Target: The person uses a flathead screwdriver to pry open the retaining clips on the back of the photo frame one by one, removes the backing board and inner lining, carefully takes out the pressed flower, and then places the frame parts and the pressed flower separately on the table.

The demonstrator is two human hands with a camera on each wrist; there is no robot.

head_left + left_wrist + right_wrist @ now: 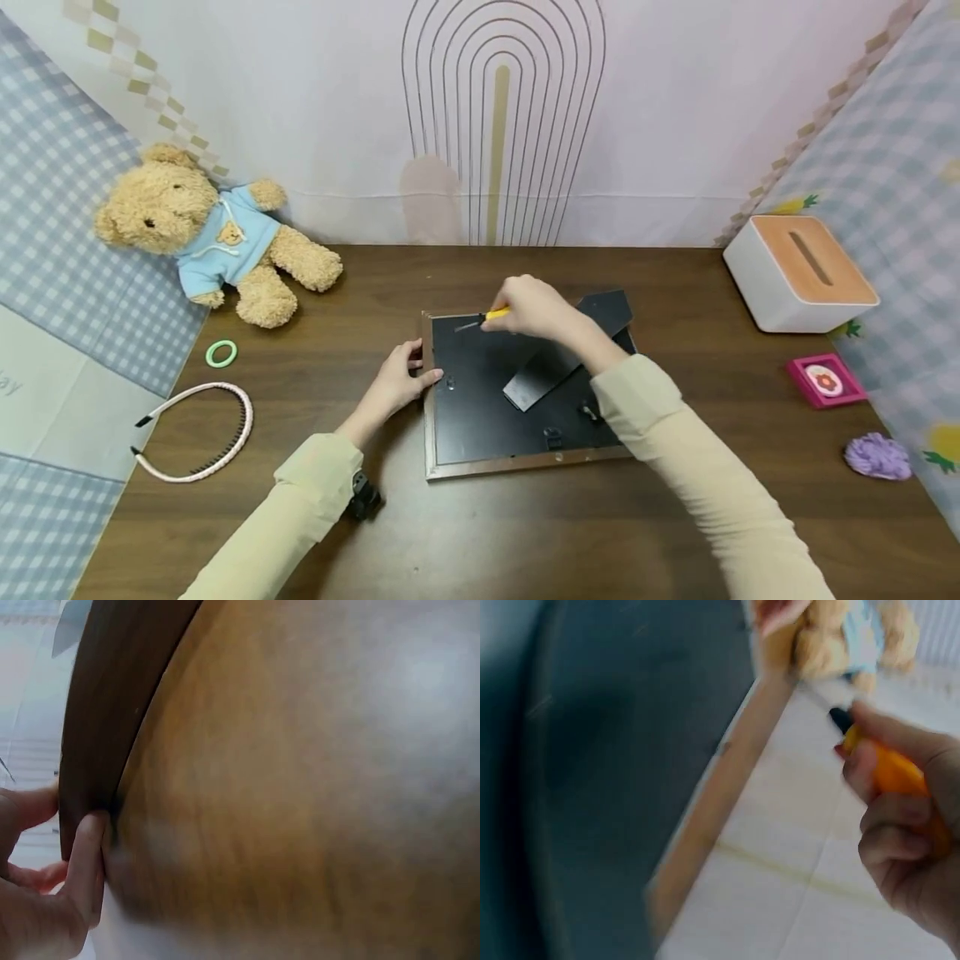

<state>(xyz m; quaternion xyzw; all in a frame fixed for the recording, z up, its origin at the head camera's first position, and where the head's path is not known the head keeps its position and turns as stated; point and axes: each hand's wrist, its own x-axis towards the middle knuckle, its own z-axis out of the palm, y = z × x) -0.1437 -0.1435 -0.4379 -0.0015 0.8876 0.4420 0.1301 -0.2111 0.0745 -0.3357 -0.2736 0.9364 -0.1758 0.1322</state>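
A wooden picture frame [480, 425] lies face down on the table, its black backing and stand leg [542, 379] uppermost. My left hand [393, 383] grips the frame's left side; in the left wrist view, the fingers [82, 862] and thumb pinch its brown edge [112, 697]. Over the upper left part of the backing, my right hand [532, 307] holds a screwdriver [497, 314] with a yellow handle. The right wrist view shows the fingers curled round that handle [896, 776], with the shaft pointing towards the frame's corner. Whether the tip touches anything, I cannot tell.
Left of the frame are a teddy bear [236, 233], a green ring [221, 353] and a white headband [243, 437]. To the right stand a tissue box [780, 283], a pink square case [806, 383] and a purple scrunchie [877, 457]. A cloth backdrop [337, 125] borders the table's back.
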